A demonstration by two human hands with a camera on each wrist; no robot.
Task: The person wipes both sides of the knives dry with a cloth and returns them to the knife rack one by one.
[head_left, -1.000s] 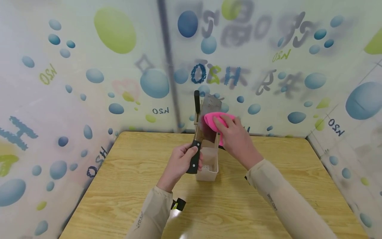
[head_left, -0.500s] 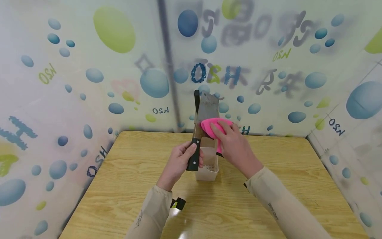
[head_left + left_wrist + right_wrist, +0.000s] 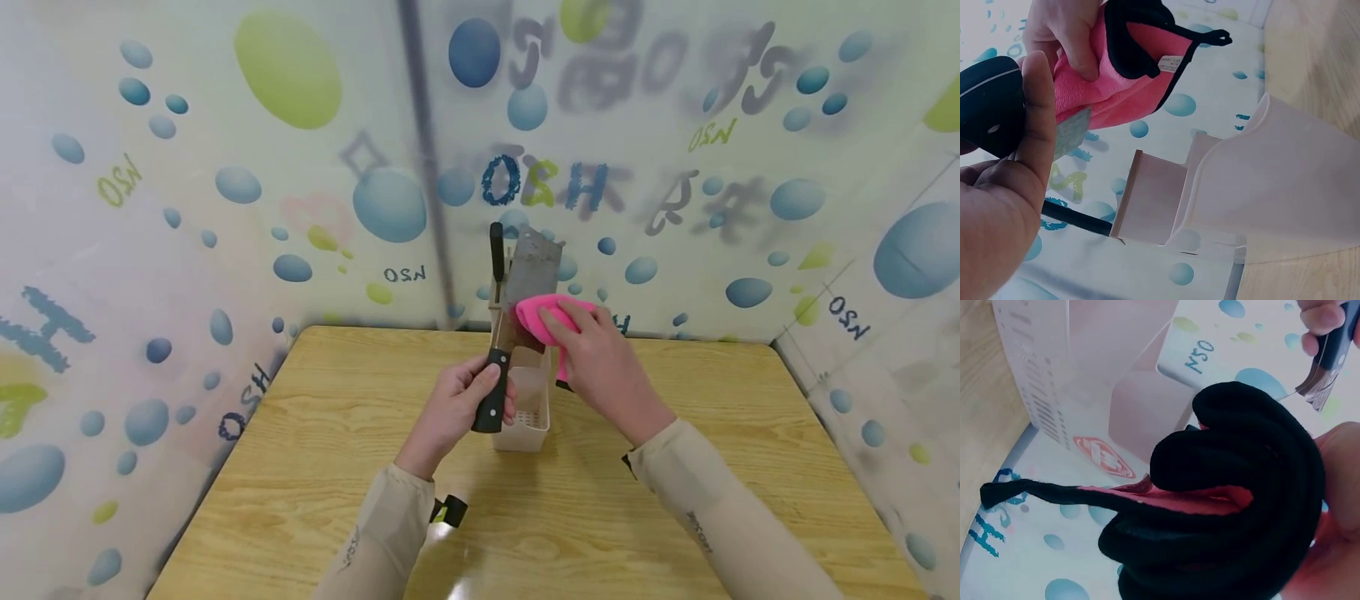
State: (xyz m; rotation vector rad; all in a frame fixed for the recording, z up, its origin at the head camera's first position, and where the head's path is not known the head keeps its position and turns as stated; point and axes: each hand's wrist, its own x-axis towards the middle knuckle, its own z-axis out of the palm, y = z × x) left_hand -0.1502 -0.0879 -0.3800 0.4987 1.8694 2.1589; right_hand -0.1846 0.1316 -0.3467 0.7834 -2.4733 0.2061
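My left hand (image 3: 455,408) grips the black riveted handle of a cleaver (image 3: 536,265), whose broad grey blade points up and away, toward the back wall. With my right hand (image 3: 611,367) I hold a folded pink cloth (image 3: 542,317) with black edging against the blade's lower part. In the left wrist view the cloth (image 3: 1125,81) shows a black hanging loop and a small white label, and only a corner of the blade (image 3: 1072,133) shows. Behind and below the cleaver stands a pale plastic knife holder (image 3: 519,435) with a slotted base.
Another black handle (image 3: 497,250) sticks up from the back of the knife holder. A small black object with a yellow-green patch (image 3: 452,511) lies near my left sleeve. The wooden table (image 3: 337,433) meets a wall (image 3: 375,108) printed with bubbles and letters.
The cloth first slides down the blade toward the handle, then shifts slightly right. The cleaver tilts a little left, then back right. Both hands keep their hold.
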